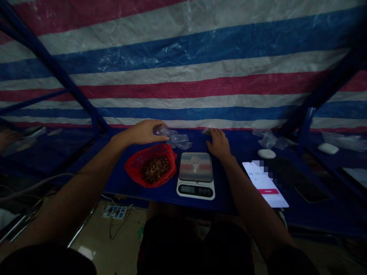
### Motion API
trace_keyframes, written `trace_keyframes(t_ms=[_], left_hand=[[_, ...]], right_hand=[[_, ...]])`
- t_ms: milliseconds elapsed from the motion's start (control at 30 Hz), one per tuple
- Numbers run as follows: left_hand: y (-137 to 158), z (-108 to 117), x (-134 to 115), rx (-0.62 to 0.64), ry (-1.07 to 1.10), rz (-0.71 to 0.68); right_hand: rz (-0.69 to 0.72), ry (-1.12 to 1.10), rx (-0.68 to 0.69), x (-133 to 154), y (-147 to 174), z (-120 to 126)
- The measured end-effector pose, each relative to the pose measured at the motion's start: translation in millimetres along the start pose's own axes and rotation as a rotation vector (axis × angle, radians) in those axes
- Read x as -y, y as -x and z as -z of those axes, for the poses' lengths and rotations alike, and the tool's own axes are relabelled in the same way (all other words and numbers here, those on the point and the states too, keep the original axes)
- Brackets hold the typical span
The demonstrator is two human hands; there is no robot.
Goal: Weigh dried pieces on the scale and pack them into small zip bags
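My left hand [147, 131] reaches over the far side of the table, its thumb and curled fingers around a clear plastic bag [161, 130]. More crumpled clear bags [181, 141] lie just beside it. Palm down, my right hand [219, 144] rests past the scale with its thumb apart, its fingertips at a small clear bag [206, 130]. Between my arms, a red plastic bag [133, 164] stands open around many small brown pieces [156, 169]. To its right is a digital kitchen scale [196, 193] bearing a small clear cup [195, 163].
A lit phone [265, 185] showing a timer lies right of my right forearm, near a dark phone [311, 191]. Behind them are a white earbud case [266, 154] and clear plastic [269, 140]. Blue frame bars [57, 68] slant at both sides. Another person's hand [7, 139] shows far left.
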State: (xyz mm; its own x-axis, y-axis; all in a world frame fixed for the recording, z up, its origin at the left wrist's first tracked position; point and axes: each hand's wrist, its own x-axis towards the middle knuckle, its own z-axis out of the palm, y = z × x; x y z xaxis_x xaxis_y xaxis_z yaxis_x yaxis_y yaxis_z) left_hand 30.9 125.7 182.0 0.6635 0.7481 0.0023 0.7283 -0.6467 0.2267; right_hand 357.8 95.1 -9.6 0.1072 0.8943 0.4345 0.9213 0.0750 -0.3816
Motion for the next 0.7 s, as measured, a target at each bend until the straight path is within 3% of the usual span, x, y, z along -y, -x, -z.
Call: trace_keyframes(t_ms=[133, 300, 400, 567, 700], left_hand=[[-49.6, -28.6, -0.7, -0.077, 0.137, 0.0], [-94.6, -74.2, -9.3, 0.102, 0.115, -0.039], [-109.1, -93.0, -18.5, -0.01, 0.185, 0.001], [-129.2, -102.2, -31.6, -0.119, 0.579, 0.138], [-137.2, -100.6, -34.5, -0.118, 0.711, 0.25]], right_hand=[[-0.117, 0.05, 0.015, -1.1, -1.6, 1.4], [-0.133, 0.02, -0.013, -9.4, -4.4, 4.7], [-0.115, -0.053, -0.042, -12.5, -5.2, 1.2], [-0.076, -0.282, -0.163, -7.4, -9.4, -4.8], [0.129, -0.438, -0.283, 5.9, -11.5, 0.4]])
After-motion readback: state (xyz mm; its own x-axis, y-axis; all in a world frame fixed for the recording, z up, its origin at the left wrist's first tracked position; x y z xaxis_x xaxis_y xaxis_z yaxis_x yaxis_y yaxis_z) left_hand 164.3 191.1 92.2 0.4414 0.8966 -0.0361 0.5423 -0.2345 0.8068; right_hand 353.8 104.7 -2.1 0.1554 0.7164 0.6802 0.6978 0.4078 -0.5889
